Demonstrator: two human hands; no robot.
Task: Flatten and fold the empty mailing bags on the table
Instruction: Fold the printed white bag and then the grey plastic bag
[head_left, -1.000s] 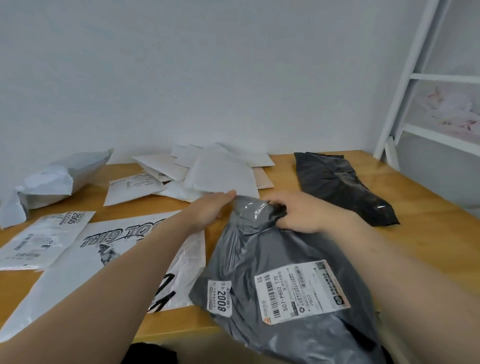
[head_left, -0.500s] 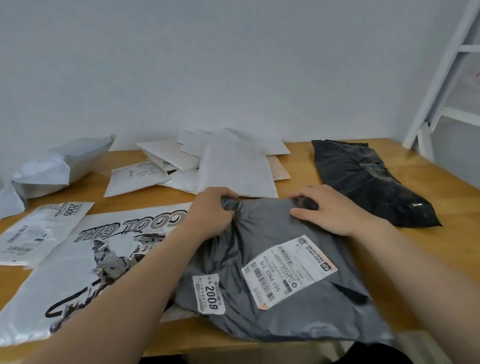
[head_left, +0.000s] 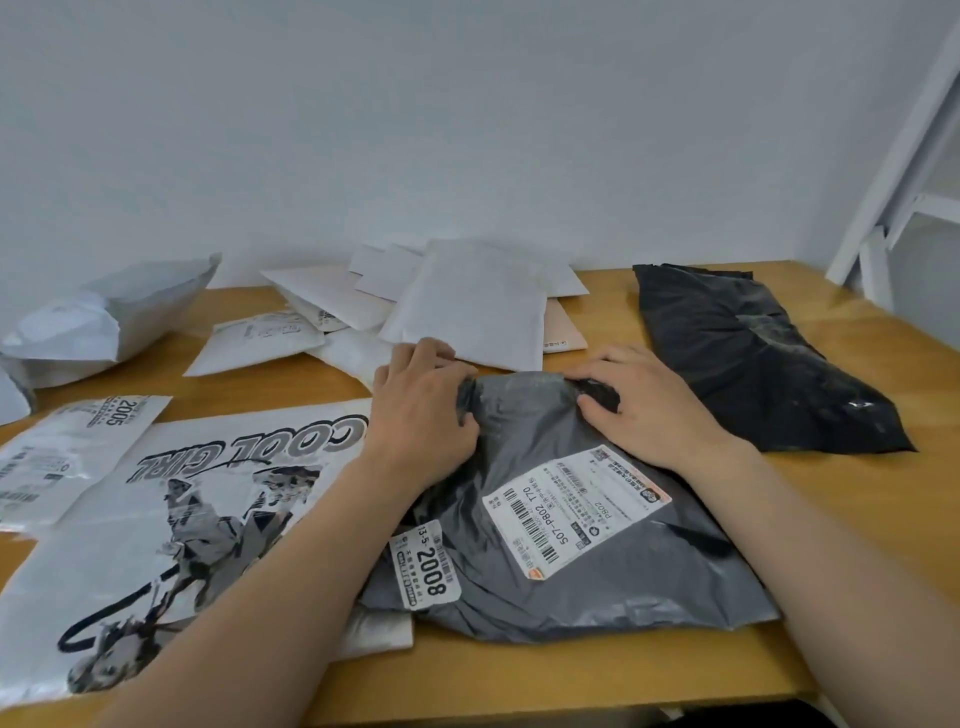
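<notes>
A grey mailing bag (head_left: 561, 587) with a white shipping label and a "2008" sticker lies on the wooden table (head_left: 857, 519) in front of me. My left hand (head_left: 421, 410) grips the bag's far left corner, fingers curled round the bunched plastic. Over at the far right corner, my right hand (head_left: 644, 405) presses down and pinches the folded edge. The bag's left part overlaps a large white bag printed "COOL GIRL" (head_left: 171, 525).
A black mailing bag (head_left: 753, 358) lies to the right. A pile of white and pink envelopes (head_left: 467, 312) sits at the back centre. A puffy white bag (head_left: 104, 322) and a labelled "2005" bag (head_left: 67, 452) lie left. A white frame (head_left: 893, 171) stands at right.
The grey bag has come down from a raised, bunched position onto the table. Both hands moved apart along its far edge and now hold the two corners.
</notes>
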